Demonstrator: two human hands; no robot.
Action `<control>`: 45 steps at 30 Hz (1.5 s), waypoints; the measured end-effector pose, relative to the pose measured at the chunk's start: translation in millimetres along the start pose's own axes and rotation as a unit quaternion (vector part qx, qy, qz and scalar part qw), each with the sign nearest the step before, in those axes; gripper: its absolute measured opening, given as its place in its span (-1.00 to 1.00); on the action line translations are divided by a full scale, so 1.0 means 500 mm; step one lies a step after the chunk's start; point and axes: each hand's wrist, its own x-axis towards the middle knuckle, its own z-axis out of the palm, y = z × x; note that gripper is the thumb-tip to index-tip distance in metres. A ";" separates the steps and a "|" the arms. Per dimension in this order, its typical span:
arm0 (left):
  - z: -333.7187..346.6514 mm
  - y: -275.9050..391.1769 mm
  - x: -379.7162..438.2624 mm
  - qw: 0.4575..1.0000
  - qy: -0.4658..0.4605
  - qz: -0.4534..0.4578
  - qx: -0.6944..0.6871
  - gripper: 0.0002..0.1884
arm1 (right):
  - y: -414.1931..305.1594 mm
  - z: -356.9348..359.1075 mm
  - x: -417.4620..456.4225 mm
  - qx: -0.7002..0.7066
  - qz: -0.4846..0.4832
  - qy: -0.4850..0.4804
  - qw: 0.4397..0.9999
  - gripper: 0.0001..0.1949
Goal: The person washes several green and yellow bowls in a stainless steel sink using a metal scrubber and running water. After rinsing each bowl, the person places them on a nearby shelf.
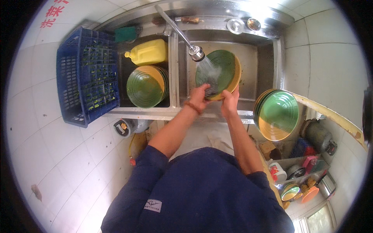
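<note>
A green and yellow plate (219,62) is tilted in the right sink basin (263,61), under a spray of water from the faucet head (196,54). My right hand (230,102) grips its near right rim, thumb on top. At the near left rim is my left hand (199,97), its thumb over the inside of the plate; a bracelet circles that wrist. Beside the thumb, a dark blurred patch (212,86) lies under the water, and I cannot tell what it is. The fingers under the plate are mostly hidden.
Stacked plates (145,87) and a yellow plastic jug (150,52) occupy the left basin. A blue plastic crate (87,75) stands left of them. More stacked plates (278,113) sit at the right sink edge. A metal lid (235,26) rests on the back ledge. Gas cylinders (317,135) stand below.
</note>
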 end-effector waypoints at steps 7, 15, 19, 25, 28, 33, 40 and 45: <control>0.003 0.138 0.038 0.967 -0.124 0.070 0.211 -0.62 | -0.004 -0.034 -0.006 0.002 0.042 -0.022 0.999 -0.41; -0.016 0.099 0.033 0.970 -0.154 0.085 0.165 -0.60 | -0.031 -0.043 0.014 -0.032 0.117 -0.014 0.993 -0.46; 0.008 0.113 0.000 0.987 -0.092 0.059 0.121 -0.62 | -0.032 -0.024 0.022 -0.020 0.087 0.013 0.996 -0.58; -0.037 0.120 0.048 0.972 -0.194 0.029 0.133 -0.57 | -0.087 -0.064 0.053 -0.053 0.152 -0.072 0.984 -0.63; 0.001 0.073 0.010 0.986 -0.074 0.100 0.108 -0.59 | -0.088 -0.008 0.012 0.038 0.151 -0.003 0.988 -0.51; -0.018 -0.014 0.029 0.995 -0.025 0.051 0.081 -0.67 | -0.042 -0.060 0.035 -0.065 0.146 0.003 0.987 -0.44; 0.041 -0.020 -0.013 0.991 0.031 0.121 0.049 -0.68 | -0.002 -0.012 0.006 0.018 0.046 0.060 0.997 -0.50; 0.000 0.131 0.010 0.964 -0.157 0.078 0.198 -0.59 | -0.089 -0.063 0.027 -0.018 0.140 -0.062 0.988 -0.43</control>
